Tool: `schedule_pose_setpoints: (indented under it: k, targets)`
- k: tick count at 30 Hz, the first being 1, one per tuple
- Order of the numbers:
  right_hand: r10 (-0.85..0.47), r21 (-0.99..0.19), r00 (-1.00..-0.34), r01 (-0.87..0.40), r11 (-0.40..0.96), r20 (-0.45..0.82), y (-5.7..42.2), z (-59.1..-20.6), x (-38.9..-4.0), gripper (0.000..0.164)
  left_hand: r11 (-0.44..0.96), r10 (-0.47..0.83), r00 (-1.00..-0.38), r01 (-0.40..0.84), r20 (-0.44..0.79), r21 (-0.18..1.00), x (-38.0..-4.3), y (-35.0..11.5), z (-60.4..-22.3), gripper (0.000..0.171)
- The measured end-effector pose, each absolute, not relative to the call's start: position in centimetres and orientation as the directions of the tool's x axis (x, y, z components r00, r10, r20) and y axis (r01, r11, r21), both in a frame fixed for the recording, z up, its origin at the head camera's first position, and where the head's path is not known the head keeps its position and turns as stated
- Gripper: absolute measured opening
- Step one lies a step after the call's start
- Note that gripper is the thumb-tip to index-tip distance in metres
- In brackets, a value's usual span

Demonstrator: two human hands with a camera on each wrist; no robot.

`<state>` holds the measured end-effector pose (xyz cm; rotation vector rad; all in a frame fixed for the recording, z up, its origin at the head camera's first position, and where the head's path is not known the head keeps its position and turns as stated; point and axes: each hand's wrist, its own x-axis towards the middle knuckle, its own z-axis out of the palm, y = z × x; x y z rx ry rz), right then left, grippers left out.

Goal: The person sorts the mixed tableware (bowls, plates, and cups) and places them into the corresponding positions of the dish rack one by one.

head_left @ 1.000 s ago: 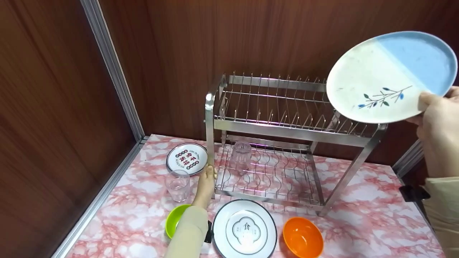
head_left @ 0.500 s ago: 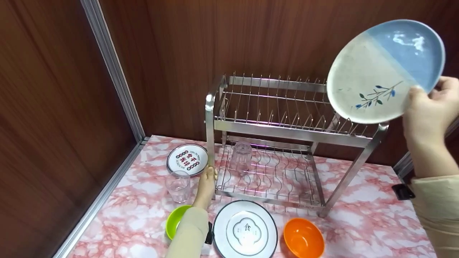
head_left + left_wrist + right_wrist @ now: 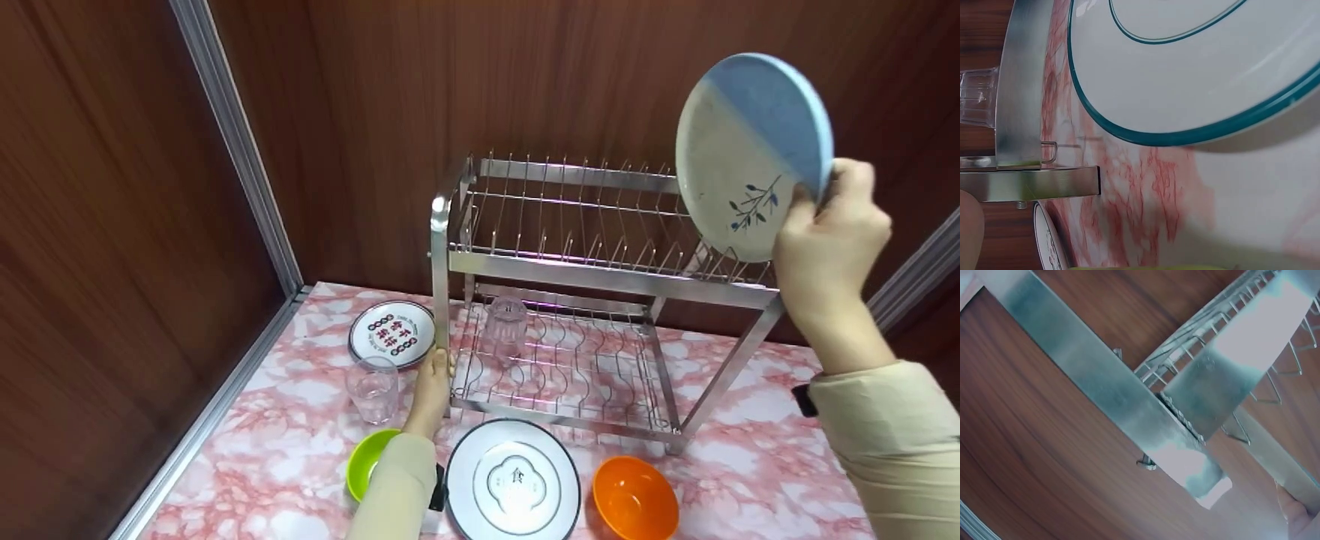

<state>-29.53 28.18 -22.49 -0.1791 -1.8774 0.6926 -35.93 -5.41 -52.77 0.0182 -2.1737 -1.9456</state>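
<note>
My right hand [image 3: 832, 225] pinches an oval plate [image 3: 731, 165], half pale and half blue with a small branch design, thumb on its front face. The plate stands nearly on edge, its lower rim overlapping the right end of the top tier. A two-tier stainless steel dish rack [image 3: 615, 277] with wire dividers stands at the back. Around its left front post my left hand [image 3: 430, 386] keeps a grip; in the left wrist view just a bit of that hand [image 3: 970, 230] shows beside the leg. The right wrist view takes in the rack's side bar [image 3: 1100, 382], not the plate.
An upturned clear glass [image 3: 505, 322] sits on the lower tier. Left of the rack are a small patterned plate [image 3: 391, 334], another clear glass [image 3: 373, 390] and a green bowl [image 3: 364, 461]. In front lie a white dark-rimmed plate [image 3: 514, 480] and an orange bowl [image 3: 635, 499].
The right hand has carried the oval plate leftward over the rack's right end and turned it more edge-on. The left hand has stayed on the post.
</note>
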Motion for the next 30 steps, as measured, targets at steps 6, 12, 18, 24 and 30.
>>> schedule_pose_setpoints:
  k: [6, 12, 18, 24, 30]
  targets:
    - [0.342, -0.455, -0.410, -0.218, 0.863, 0.845, 27.4, -23.4, -29.7, 0.020, 0.114, -0.155, -0.978, 0.122, 0.139, 0.986, -36.0, -5.4, -52.7, 0.033]
    - [0.299, -0.406, -0.406, -0.208, 0.890, 0.863, 26.9, -24.1, -30.0, 0.019, 0.080, -0.132, -0.982, 0.122, 0.132, 0.989, -34.9, -5.4, -51.2, 0.035]
    - [0.308, -0.410, -0.419, -0.178, 0.894, 0.854, 26.6, -24.3, -30.3, 0.020, 0.067, -0.130, -0.984, 0.111, 0.119, 0.992, -34.2, -5.2, -50.1, 0.031]
    - [0.338, -0.435, -0.439, -0.141, 0.889, 0.832, 26.5, -24.3, -30.7, 0.021, 0.065, -0.135, -0.983, 0.116, 0.124, 0.991, -34.3, -5.3, -50.1, 0.033]
    - [0.367, -0.462, -0.467, -0.104, 0.881, 0.805, 26.5, -24.6, -31.1, 0.024, 0.069, -0.132, -0.984, 0.108, 0.117, 0.992, -34.2, -5.3, -50.3, 0.038]
